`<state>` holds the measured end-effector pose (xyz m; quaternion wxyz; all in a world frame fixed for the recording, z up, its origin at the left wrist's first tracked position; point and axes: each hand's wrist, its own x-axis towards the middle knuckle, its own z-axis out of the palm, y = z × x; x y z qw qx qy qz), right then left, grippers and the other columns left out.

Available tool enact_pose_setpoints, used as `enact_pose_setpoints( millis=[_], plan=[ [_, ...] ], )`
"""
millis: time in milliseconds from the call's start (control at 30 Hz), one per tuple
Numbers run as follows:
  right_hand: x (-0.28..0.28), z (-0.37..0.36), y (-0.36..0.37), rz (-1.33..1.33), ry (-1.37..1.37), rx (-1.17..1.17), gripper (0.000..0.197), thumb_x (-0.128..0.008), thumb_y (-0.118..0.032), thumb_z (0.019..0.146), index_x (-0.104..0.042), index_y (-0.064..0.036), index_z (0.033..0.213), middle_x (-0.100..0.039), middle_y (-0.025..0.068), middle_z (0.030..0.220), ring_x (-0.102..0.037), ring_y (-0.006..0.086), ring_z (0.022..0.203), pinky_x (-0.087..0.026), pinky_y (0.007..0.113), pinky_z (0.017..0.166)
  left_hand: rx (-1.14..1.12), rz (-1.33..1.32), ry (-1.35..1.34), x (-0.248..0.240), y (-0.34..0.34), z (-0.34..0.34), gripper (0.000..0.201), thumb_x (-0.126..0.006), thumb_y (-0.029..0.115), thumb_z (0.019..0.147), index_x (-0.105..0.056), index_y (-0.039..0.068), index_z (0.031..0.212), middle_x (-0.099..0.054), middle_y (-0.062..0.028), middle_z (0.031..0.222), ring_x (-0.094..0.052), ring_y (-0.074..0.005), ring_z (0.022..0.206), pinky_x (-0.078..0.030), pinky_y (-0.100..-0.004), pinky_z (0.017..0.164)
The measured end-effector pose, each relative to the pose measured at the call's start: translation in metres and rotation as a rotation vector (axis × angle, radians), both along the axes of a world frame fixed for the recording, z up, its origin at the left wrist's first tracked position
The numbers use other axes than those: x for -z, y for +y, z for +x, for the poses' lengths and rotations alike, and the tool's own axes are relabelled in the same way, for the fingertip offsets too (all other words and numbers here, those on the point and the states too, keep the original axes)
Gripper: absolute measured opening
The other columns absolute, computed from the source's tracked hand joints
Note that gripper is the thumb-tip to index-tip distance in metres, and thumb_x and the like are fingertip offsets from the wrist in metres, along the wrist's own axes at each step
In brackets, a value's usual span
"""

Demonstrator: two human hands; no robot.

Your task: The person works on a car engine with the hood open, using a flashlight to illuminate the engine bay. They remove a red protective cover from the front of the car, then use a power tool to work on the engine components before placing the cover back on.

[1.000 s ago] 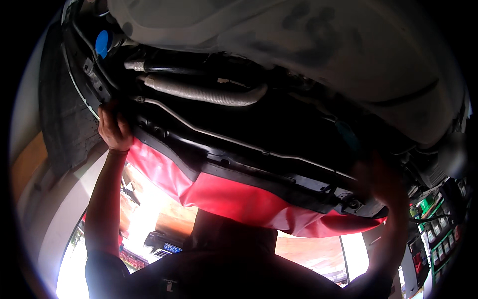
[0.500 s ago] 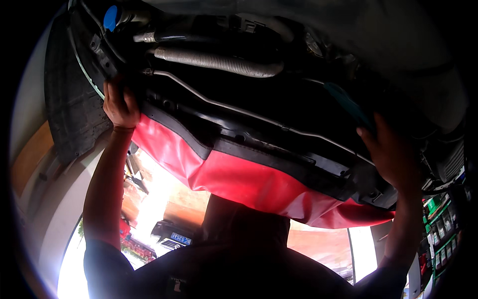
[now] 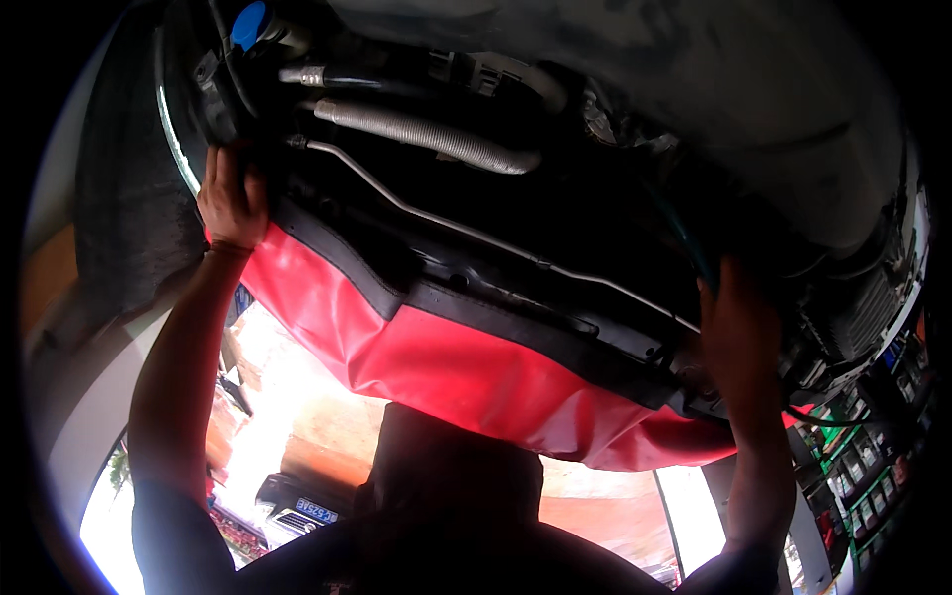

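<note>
at the far left, a dark panel hangs in shadow, with a thin pale edge strip curving beside it. next comes the left hand, its fingers bent over the dark edge of the car's front; the fingertips go into shadow, so whether this grip pinches anything i cannot tell. just above and to the right sits a blue cap. low down, beyond the opening, stands a dark car with a blue plate. in the middle, a ribbed silver hose lies above a thin metal pipe that slants down to the right. below them is the red sheet, with a black border, spread along the front edge from beside the left hand to past the right wrist, creased and hanging. a dark-clothed torso shows underneath. farther right, the right hand is raised, near a dim teal object; its grip is too dark, and i cannot tell whether it holds that. at the far right stand green-edged racks.
</note>
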<state>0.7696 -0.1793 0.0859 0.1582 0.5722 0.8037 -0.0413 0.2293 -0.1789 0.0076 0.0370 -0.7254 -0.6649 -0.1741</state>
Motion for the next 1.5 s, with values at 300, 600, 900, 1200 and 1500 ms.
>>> enact_pose_setpoints(
  millis=[300,600,900,1200,1500],
  plan=[
    [-0.015,0.026,-0.031,-0.036,-0.032,0.251,0.025,-0.055,-0.027,0.098,-0.055,-0.0089,0.115,-0.068,0.0199,0.087,-0.067,0.0426,0.076,-0.054,0.051,0.064,-0.025,-0.026,-0.012,0.003,-0.003,-0.004,0.028,-0.051,0.016,0.09,-0.057,0.009,0.116,-0.057,-0.0167,0.104,-0.059,-0.0423,0.091,-0.049,-0.0471,0.074],
    [-0.021,0.03,-0.037,0.011,-0.02,0.285,0.027,-0.056,-0.029,0.098,-0.055,-0.007,0.112,-0.066,0.0231,0.092,-0.065,0.0452,0.079,-0.052,0.053,0.065,-0.019,-0.008,-0.023,0.003,0.001,-0.001,0.029,-0.052,0.017,0.09,-0.059,0.012,0.118,-0.058,-0.0166,0.105,-0.06,-0.0428,0.091,-0.049,-0.0482,0.073],
    [-0.032,0.047,-0.04,-0.164,0.142,0.386,0.033,-0.061,-0.028,0.095,-0.053,-0.005,0.118,-0.067,0.0205,0.089,-0.066,0.0423,0.084,-0.052,0.051,0.072,-0.004,0.001,-0.031,0.001,-0.001,-0.002,0.029,-0.051,0.016,0.091,-0.061,0.013,0.118,-0.06,-0.0141,0.105,-0.062,-0.0395,0.093,-0.051,-0.0456,0.075],
    [-0.04,0.098,0.006,-0.828,0.316,0.726,0.033,-0.063,-0.03,0.095,-0.058,-0.0053,0.116,-0.067,0.0146,0.083,-0.066,0.0301,0.077,-0.051,0.041,0.072,0.027,-0.039,-0.012,0.003,0.001,-0.005,0.031,-0.048,0.019,0.095,-0.061,0.007,0.121,-0.062,-0.0172,0.107,-0.062,-0.0406,0.095,-0.051,-0.0449,0.078],
    [-0.024,0.103,0.036,-0.895,0.311,0.653,0.035,-0.064,-0.03,0.094,-0.058,-0.0058,0.119,-0.067,0.0173,0.087,-0.066,0.0325,0.08,-0.05,0.043,0.073,0.044,-0.041,-0.022,0.003,0.005,0.0,0.031,-0.046,0.022,0.097,-0.061,0.004,0.117,-0.061,-0.0167,0.105,-0.061,-0.0384,0.094,-0.049,-0.0431,0.081]
  ],
)
